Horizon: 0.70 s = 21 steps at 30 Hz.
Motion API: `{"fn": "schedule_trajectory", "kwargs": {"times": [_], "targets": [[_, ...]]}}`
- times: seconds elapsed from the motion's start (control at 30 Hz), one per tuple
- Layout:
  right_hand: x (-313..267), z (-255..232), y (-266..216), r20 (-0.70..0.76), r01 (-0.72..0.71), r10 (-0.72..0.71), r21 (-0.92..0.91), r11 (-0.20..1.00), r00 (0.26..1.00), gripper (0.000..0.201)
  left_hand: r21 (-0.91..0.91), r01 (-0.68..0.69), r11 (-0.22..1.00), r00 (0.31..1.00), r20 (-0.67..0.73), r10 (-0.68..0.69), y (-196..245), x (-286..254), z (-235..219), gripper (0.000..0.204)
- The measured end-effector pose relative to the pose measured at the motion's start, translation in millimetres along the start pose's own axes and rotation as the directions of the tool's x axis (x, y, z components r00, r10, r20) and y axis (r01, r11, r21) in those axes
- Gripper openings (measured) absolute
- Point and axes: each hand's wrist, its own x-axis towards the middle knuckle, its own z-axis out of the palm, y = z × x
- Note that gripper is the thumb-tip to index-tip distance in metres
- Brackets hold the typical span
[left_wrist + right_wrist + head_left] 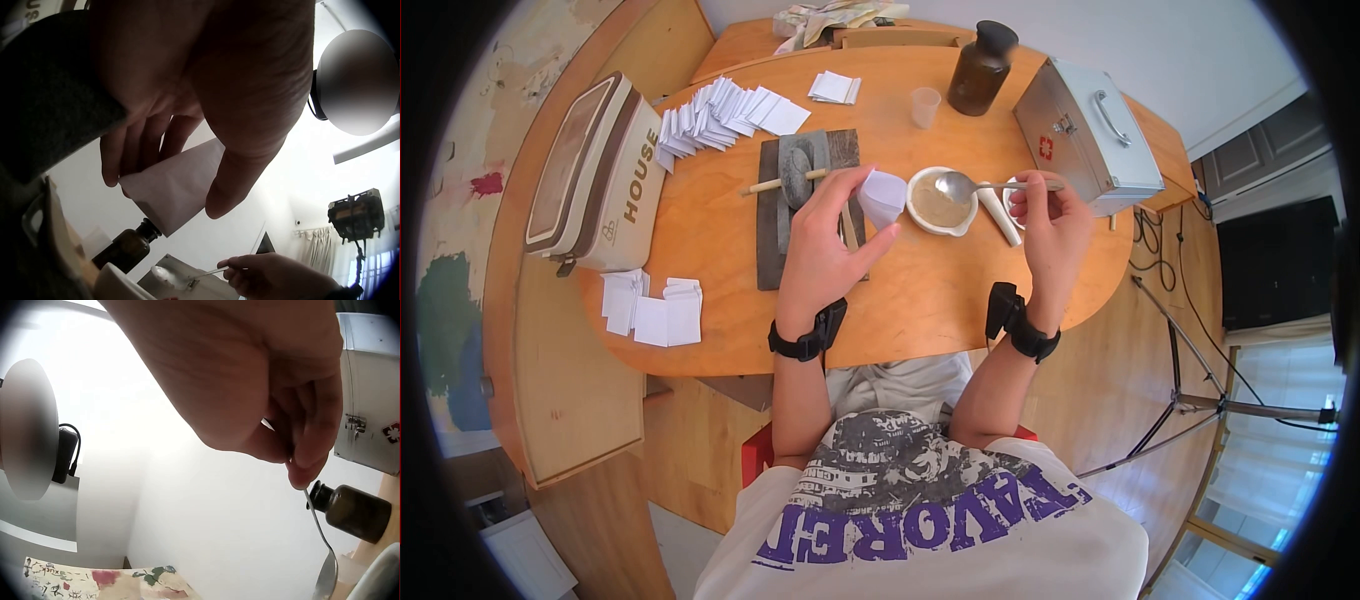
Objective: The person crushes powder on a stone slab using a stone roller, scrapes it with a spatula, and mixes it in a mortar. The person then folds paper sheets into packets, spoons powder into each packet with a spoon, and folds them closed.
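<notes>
My left hand [820, 250] pinches a small folded white paper packet [883, 199] between thumb and fingers, left of the mortar. The left wrist view shows the packet [178, 184] spread wide between them. My right hand [1055, 225] pinches the handle of a metal spoon [956, 185] by its end. The spoon's bowl is over the right part of a white mortar [941, 232], which holds light brown powder [938, 206]. A white pestle [1001, 216] lies right of the mortar, beside a white dish [1011, 193] partly hidden by my right hand.
A grey stone slab with a roller [797, 172] lies left, behind my left hand. White paper packets [735, 108] sit in rows and stacks farther left. At the back stand a plastic cup [925, 107], a brown bottle [980, 75] and a metal case [1090, 135]. A HOUSE box [620, 190] stands left.
</notes>
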Motion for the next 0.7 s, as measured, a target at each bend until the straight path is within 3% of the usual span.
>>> {"fn": "schedule_trajectory", "kwargs": {"times": [0.1, 0.27, 0.37, 0.5, 0.7], "targets": [[-6.2, 0.2, -16.9, -0.061, -0.004, 0.012, 0.123, 0.992, 0.998, 0.024, 0.020, -0.003, 1.000, 1.000, 0.001, 0.003, -0.6, 0.5, 1.0, 0.061], [-25.0, 13.0, -55.4, -0.081, 0.118, -0.099, 0.274, 0.955, 0.992, 0.022, 0.026, -0.028, 0.999, 0.999, -0.021, 0.029, 1.3, 1.6, 2.5, 0.061], [-35.6, 22.4, -67.4, -0.018, 0.172, -0.173, 0.263, 0.949, 0.985, 0.018, 0.012, -0.032, 0.999, 0.999, -0.038, 0.032, 1.4, 1.3, 3.6, 0.061], [-35.4, 24.3, -60.8, 0.063, 0.351, -0.362, 0.139, 0.926, 0.930, 0.011, 0.014, -0.016, 1.000, 0.999, -0.051, 0.017, 0.9, 0.7, 3.9, 0.060], [-32.7, 19.1, -58.8, 0.114, 0.406, -0.420, 0.127, 0.905, 0.900, 0.010, -0.014, -0.032, 0.999, 0.998, -0.057, 0.031, 3.5, 1.4, 3.4, 0.059]]}}
